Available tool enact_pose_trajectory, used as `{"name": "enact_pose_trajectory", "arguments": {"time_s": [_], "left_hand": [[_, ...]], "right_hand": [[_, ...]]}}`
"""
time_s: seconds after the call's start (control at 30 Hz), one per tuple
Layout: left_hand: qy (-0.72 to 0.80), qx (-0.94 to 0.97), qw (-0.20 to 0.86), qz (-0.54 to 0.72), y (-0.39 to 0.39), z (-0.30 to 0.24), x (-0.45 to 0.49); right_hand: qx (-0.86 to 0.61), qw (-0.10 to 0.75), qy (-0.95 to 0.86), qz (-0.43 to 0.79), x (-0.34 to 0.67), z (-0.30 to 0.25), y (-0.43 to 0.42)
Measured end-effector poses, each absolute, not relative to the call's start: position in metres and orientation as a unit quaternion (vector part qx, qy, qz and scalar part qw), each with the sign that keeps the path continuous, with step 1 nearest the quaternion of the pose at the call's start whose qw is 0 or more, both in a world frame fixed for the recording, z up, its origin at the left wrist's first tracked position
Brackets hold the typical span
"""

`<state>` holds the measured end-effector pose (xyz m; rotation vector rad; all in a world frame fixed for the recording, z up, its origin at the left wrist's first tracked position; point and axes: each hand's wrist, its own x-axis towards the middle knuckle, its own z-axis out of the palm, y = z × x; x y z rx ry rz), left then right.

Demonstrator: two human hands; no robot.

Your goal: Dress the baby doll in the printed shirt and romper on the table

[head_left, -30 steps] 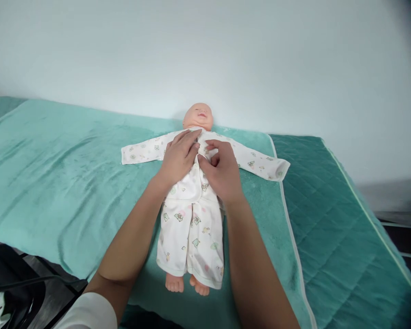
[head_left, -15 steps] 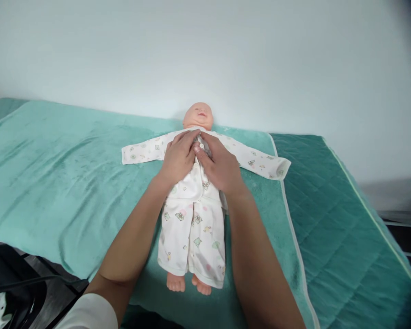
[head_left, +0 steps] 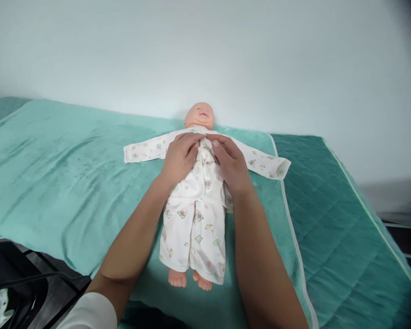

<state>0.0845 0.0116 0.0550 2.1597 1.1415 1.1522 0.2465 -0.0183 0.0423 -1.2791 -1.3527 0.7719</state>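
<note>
A baby doll (head_left: 199, 115) lies on its back, dressed in a white printed shirt (head_left: 196, 185) and matching trousers (head_left: 193, 235). The shirt's long sleeves spread out to both sides. Over the chest, my left hand (head_left: 181, 155) grips the shirt's front edge, fingers bent and thumb tucked in. From the other side my right hand (head_left: 231, 162) pinches the opposite edge near the neckline. The fingertips of both hands almost meet at the middle, and what lies beneath them is partly hidden. The doll's bare feet (head_left: 177, 278) stick out of the trouser legs.
Under the doll is a light green blanket (head_left: 71, 183), with a darker quilted cover (head_left: 342, 219) at the right. A pale wall (head_left: 205, 50) rises behind. At lower left stands a black object (head_left: 17, 269) with a cable, below the bed's edge.
My right hand has shifted slightly right and its thumb has come away from the middle. The hands are a little farther apart, showing more of the shirt front.
</note>
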Motion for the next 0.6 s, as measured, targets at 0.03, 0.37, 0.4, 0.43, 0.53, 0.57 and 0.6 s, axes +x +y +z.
{"name": "enact_pose_trajectory", "arguments": {"time_s": [0.03, 0.37, 0.4, 0.43, 0.53, 0.57, 0.6], "left_hand": [[0.415, 0.768, 0.228, 0.431, 0.008, 0.055, 0.083], [0.431, 0.743, 0.317, 0.402, -0.025, 0.061, 0.069], [0.424, 0.754, 0.314, 0.392, -0.024, 0.063, 0.068], [0.416, 0.761, 0.316, 0.384, -0.024, 0.064, 0.066], [0.389, 0.768, 0.354, 0.365, -0.021, 0.067, 0.061], [0.381, 0.768, 0.371, 0.358, -0.021, 0.068, 0.059], [0.376, 0.766, 0.388, 0.35, -0.02, 0.069, 0.056]], "right_hand": [[-0.552, 0.533, -0.555, 0.323, 0.246, 0.045, -0.021], [-0.688, 0.326, -0.628, 0.161, 0.227, 0.085, -0.064], [-0.692, 0.302, -0.638, 0.154, 0.225, 0.085, -0.067], [-0.693, 0.287, -0.645, 0.149, 0.224, 0.084, -0.07], [-0.695, 0.277, -0.652, 0.122, 0.218, 0.077, -0.075], [-0.698, 0.282, -0.65, 0.108, 0.216, 0.074, -0.076], [-0.701, 0.285, -0.647, 0.095, 0.214, 0.071, -0.076]]}}
